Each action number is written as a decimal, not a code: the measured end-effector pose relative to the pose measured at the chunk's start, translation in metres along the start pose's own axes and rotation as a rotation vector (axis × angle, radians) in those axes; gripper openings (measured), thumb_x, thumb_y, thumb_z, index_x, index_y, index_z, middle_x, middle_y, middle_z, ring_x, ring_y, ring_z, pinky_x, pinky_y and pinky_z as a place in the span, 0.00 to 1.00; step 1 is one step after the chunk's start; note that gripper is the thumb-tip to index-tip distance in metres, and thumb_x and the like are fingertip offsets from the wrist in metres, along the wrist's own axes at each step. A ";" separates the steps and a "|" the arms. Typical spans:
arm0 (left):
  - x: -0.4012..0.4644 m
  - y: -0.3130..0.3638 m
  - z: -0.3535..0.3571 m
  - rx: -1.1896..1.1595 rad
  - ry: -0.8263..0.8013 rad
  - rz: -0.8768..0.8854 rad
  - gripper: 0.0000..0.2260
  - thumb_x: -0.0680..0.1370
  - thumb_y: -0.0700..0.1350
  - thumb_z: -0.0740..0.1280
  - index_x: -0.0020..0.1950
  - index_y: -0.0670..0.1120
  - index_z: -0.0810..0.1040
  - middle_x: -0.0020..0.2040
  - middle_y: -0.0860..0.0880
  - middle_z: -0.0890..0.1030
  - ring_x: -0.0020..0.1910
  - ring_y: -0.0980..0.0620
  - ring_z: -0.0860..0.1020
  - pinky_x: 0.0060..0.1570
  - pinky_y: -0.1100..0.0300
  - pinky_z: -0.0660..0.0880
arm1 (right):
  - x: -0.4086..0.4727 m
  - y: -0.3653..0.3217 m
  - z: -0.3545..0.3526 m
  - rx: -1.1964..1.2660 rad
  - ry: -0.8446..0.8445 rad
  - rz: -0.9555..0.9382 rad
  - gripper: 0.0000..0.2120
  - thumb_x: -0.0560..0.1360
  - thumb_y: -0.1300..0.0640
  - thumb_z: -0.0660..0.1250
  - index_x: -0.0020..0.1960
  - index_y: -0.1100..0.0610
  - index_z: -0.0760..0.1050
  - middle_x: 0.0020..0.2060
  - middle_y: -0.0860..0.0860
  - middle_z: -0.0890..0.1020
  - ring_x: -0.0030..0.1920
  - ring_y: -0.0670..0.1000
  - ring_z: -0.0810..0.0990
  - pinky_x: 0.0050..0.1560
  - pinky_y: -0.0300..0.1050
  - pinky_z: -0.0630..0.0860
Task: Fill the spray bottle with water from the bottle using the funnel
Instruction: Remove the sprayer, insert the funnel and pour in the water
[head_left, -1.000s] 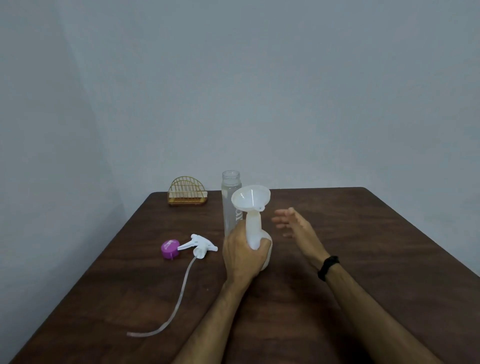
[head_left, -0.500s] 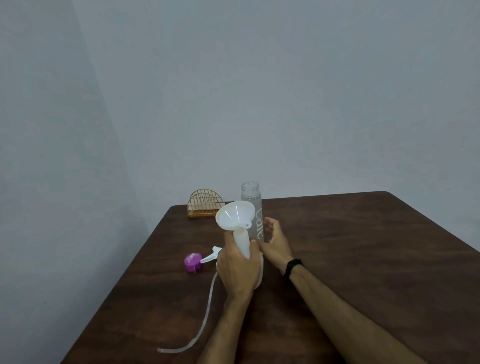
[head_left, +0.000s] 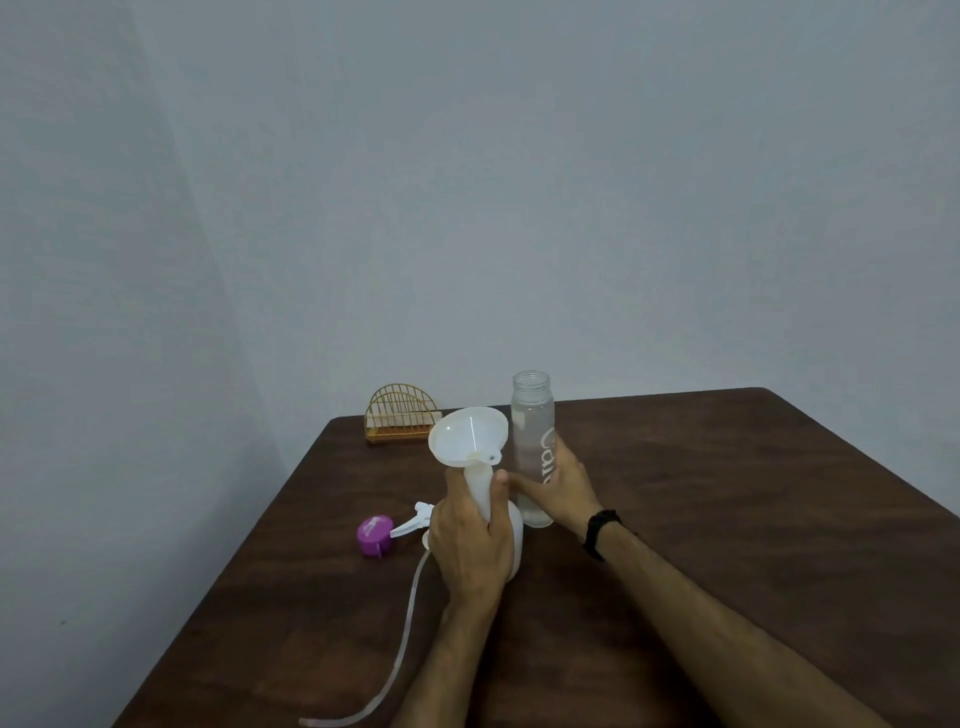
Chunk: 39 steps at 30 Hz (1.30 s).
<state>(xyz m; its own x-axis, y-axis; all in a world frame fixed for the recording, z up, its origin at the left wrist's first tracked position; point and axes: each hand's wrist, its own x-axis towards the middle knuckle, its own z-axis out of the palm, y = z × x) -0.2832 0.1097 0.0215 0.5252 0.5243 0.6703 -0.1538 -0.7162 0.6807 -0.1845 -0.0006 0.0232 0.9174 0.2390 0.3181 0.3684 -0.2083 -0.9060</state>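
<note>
A white spray bottle (head_left: 511, 540) stands on the dark wooden table (head_left: 727, 519) with a white funnel (head_left: 467, 434) seated in its neck. My left hand (head_left: 470, 545) grips the spray bottle's neck and shoulder. Just behind and to the right stands a clear, uncapped water bottle (head_left: 531, 431) with white lettering. My right hand (head_left: 563, 483) wraps around its lower half, thumb in front and fingers behind. Both bottles rest upright on the table.
The spray trigger head (head_left: 415, 522) with its long tube (head_left: 395, 660) lies left of the spray bottle, next to a purple cap (head_left: 374, 535). A gold wire rack (head_left: 401, 414) sits at the table's far left corner. Grey walls stand behind and to the left.
My right hand moved left from open air and closed around the water bottle. My left hand kept its hold on the spray bottle. The camera view shifted left.
</note>
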 end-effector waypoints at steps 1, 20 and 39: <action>-0.001 0.002 0.002 -0.006 -0.004 0.007 0.23 0.79 0.65 0.55 0.66 0.51 0.68 0.53 0.48 0.83 0.49 0.48 0.81 0.48 0.55 0.77 | -0.003 0.003 -0.008 -0.017 0.016 0.004 0.31 0.64 0.47 0.81 0.62 0.45 0.71 0.51 0.42 0.82 0.52 0.40 0.81 0.52 0.38 0.79; -0.029 0.066 0.058 -0.264 -0.221 0.030 0.17 0.78 0.66 0.55 0.64 0.61 0.66 0.47 0.67 0.75 0.43 0.65 0.75 0.43 0.71 0.67 | -0.053 0.014 -0.146 -0.240 0.218 0.115 0.30 0.60 0.51 0.82 0.58 0.51 0.74 0.49 0.45 0.84 0.49 0.44 0.83 0.47 0.37 0.78; -0.024 0.088 0.089 -0.562 -0.231 -0.023 0.09 0.82 0.52 0.63 0.53 0.48 0.77 0.45 0.55 0.81 0.46 0.56 0.80 0.43 0.67 0.73 | -0.051 -0.020 -0.162 -0.240 0.304 -0.014 0.30 0.63 0.47 0.82 0.60 0.48 0.74 0.49 0.42 0.83 0.51 0.43 0.81 0.43 0.32 0.74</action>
<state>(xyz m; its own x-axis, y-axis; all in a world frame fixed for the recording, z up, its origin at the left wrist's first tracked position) -0.2354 -0.0069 0.0387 0.6920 0.3781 0.6149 -0.5257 -0.3198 0.7882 -0.2146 -0.1621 0.0698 0.9015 -0.0407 0.4309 0.3731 -0.4318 -0.8212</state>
